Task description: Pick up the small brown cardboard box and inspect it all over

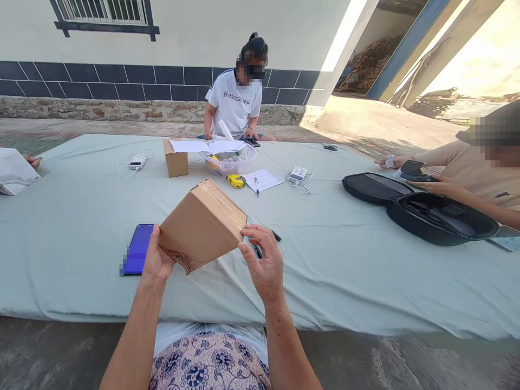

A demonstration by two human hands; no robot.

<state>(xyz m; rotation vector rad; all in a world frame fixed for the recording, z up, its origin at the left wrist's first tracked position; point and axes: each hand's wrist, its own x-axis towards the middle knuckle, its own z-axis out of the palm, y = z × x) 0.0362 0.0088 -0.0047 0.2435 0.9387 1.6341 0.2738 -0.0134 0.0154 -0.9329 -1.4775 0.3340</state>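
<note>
Here, the left hand (157, 259) clasps a cardboard box (199, 230), the right (266, 261) pinching its corner.

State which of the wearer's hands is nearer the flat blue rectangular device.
Left hand: just right of the device. The right hand is farther, across the brown cardboard box.

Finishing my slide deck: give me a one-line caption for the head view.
Left hand grips a tilted cardboard box above a cloth-covered table, right hand touching its corner.
</note>
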